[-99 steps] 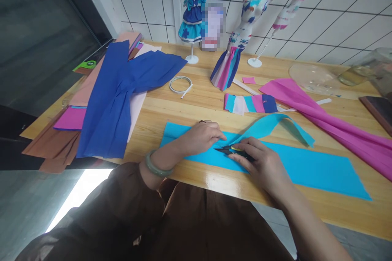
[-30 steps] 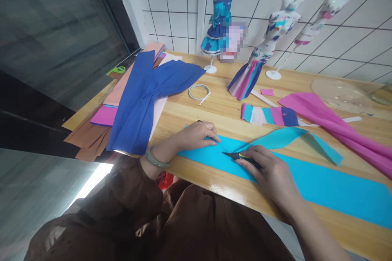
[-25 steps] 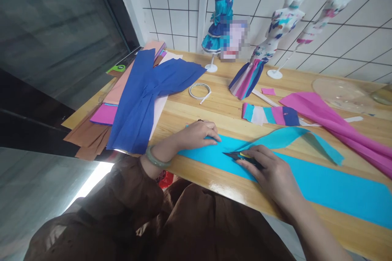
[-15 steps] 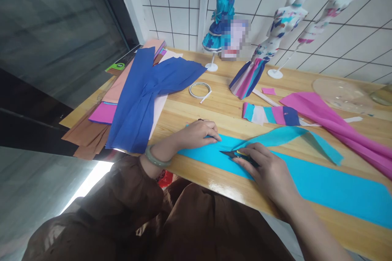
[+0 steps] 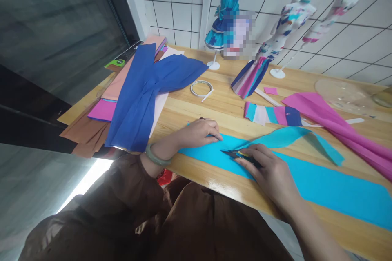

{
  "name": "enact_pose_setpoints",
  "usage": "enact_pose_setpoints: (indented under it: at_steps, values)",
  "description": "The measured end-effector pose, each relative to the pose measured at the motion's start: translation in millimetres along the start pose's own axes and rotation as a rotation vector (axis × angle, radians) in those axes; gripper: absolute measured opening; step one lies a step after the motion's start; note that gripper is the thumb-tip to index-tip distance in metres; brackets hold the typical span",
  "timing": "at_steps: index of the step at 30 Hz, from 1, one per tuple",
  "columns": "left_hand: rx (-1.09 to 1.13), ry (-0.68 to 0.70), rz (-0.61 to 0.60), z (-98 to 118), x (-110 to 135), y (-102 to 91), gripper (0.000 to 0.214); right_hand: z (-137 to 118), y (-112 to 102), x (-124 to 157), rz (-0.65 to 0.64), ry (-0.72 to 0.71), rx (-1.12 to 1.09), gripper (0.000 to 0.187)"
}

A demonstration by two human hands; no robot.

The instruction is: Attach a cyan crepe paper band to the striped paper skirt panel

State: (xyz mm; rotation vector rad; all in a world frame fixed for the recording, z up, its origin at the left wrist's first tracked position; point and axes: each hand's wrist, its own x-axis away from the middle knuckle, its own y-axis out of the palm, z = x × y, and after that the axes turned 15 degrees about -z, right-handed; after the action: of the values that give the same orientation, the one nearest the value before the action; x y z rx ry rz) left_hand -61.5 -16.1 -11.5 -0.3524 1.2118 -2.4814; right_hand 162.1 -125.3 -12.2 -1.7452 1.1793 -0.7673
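Observation:
A long folded sheet of bright blue crepe paper (image 5: 330,183) lies along the front of the wooden table. My left hand (image 5: 200,133), fingers curled together, presses on its left end. My right hand (image 5: 269,167) is closed around small dark-bladed scissors (image 5: 230,153), their tip over the sheet, just right of my left fingertips. Most of the scissors' handle is hidden in my palm. From near the blades a narrow turquoise strip (image 5: 283,136) curls up and away to the right, lying partly on the blue sheet.
Dark blue paper (image 5: 134,106) covers a coloured stack at left, near a green tape measure (image 5: 119,62). Behind my hands lie a tape roll (image 5: 201,88), a striped strip (image 5: 272,114) and pink paper (image 5: 333,118). Dressed mannequins (image 5: 226,16) stand along the tiled wall.
The view has shifted slightly. Both hands stay almost in place on the blue paper, and the scissors' blades look a little more parted.

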Motion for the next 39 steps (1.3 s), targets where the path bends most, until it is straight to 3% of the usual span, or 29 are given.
enact_pose_setpoints:
  at_steps: [39]
  values:
    - [-0.004,0.014,-0.012,-3,-1,-0.5,0.02,-14,9,-11,0.039,-0.016,0.025,0.025]
